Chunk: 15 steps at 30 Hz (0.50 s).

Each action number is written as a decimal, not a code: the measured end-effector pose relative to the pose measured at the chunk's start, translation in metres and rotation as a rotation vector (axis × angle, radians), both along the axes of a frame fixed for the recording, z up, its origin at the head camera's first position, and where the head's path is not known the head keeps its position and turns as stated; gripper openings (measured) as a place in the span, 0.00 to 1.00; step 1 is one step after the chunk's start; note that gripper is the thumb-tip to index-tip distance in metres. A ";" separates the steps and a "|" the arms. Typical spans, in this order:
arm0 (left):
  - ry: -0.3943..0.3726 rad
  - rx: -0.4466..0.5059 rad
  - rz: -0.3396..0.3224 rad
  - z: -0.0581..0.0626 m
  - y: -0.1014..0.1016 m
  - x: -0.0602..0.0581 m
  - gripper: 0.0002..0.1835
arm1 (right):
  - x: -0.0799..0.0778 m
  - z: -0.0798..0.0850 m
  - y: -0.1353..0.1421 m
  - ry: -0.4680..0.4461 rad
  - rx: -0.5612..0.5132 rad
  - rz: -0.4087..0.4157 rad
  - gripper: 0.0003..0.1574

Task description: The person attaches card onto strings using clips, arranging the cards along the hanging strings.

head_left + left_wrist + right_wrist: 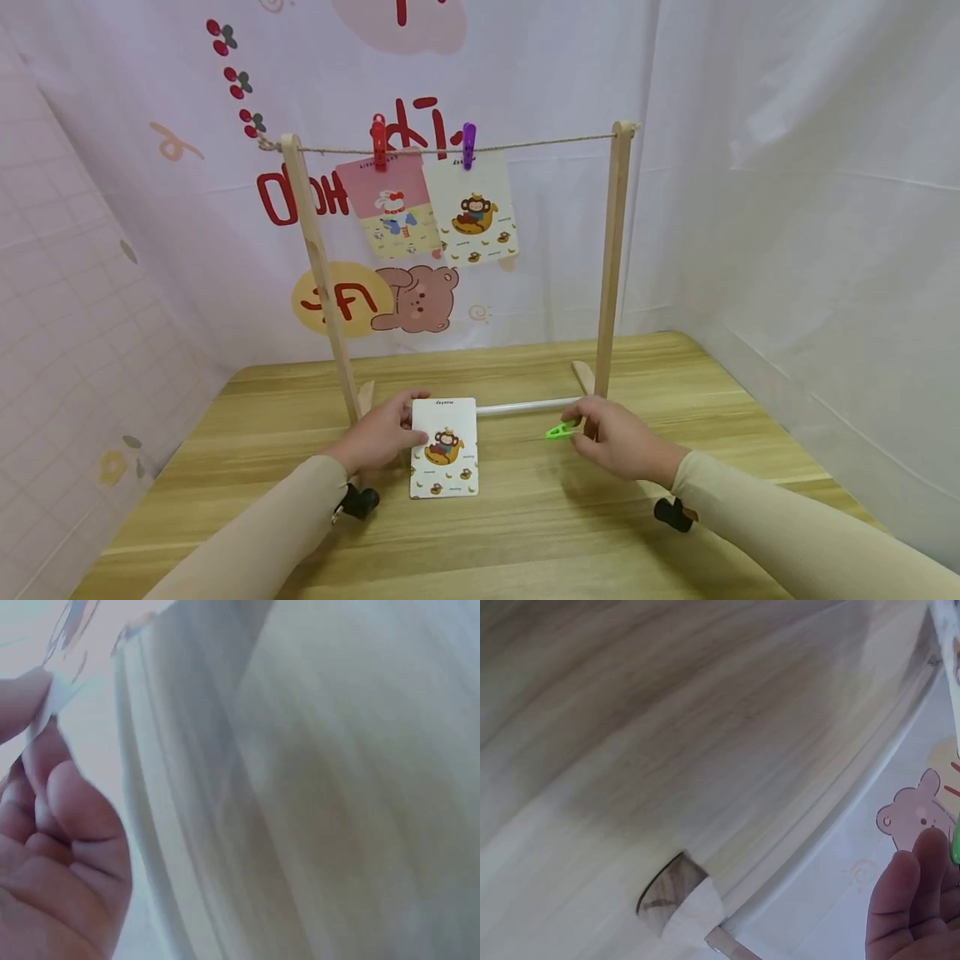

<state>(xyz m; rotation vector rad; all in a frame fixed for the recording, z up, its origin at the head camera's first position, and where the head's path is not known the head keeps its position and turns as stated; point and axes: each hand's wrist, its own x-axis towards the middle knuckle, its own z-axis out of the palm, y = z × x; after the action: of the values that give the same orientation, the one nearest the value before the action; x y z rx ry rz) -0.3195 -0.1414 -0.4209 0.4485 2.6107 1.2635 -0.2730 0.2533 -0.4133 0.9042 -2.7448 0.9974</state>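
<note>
My left hand (381, 435) pinches a white card (444, 479) by its left edge, thumb over the front; a monkey on a banana is printed on it. In the left wrist view, that hand (60, 847) has its thumb and curled fingers at the card's edge. To the right, my right hand (618, 439) pinches a small green clothespin (559, 432) between thumb and fingers. The right wrist view catches only a sliver of the green clothespin (956, 844) beside the fingertips (904, 874). Both hands are above the table between the posts.
A twine line (547, 145) runs between two wooden posts (613, 258). On it hang a pink-and-yellow card (386, 187) under a red clothespin (379, 142) and a monkey card (491, 179) under a purple clothespin (468, 146). A white rod (525, 407) joins the posts low down on the wooden table (525, 542).
</note>
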 end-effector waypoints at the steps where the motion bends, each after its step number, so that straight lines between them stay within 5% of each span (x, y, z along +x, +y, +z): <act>1: 0.008 0.012 0.009 0.001 0.002 0.000 0.36 | 0.000 0.001 0.000 -0.005 -0.017 -0.008 0.12; 15: 0.060 0.178 0.007 0.019 0.020 0.001 0.20 | -0.003 0.019 -0.004 -0.089 -0.148 -0.134 0.17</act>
<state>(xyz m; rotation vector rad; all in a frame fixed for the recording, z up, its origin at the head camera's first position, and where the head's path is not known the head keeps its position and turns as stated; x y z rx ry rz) -0.3180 -0.1218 -0.4015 0.5151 2.5599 1.5150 -0.2757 0.2496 -0.3946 0.6594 -2.7156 1.2229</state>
